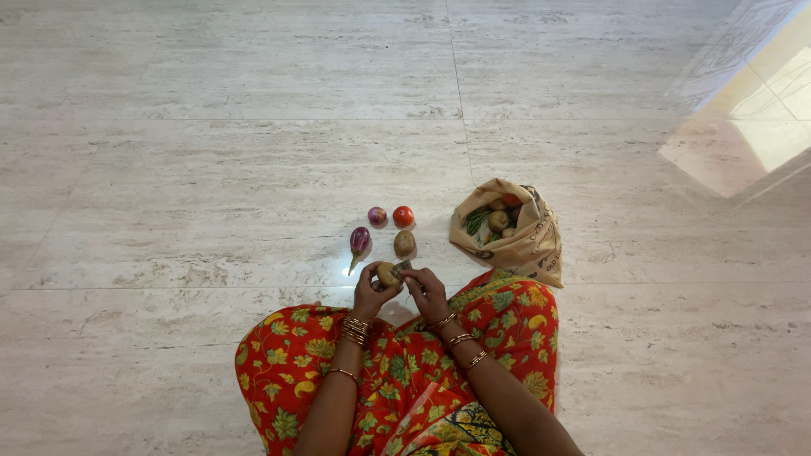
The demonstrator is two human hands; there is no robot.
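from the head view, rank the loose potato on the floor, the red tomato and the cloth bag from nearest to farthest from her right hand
1. Loose potato, on the floor just ahead of the right hand.
2. Red tomato, straight beyond that potato.
3. Cloth bag, off to the right side; its near edge is about as close as the tomato, so these two are hard to separate.

Only one view was supplied, taken from a head-worn camera. The scene was viewed from above, steeply downward and forward, over the seated wearer's lap. The left hand [372, 291] and right hand [425, 291] were framed low and centred, fairly far from the lens and small in frame. Beyond them, a wide stretch of pale tiled floor [253, 127] was taken in up to the top edge. A cloth bag [519, 236] was caught right of centre. No second view was provided, so nothing was shared.
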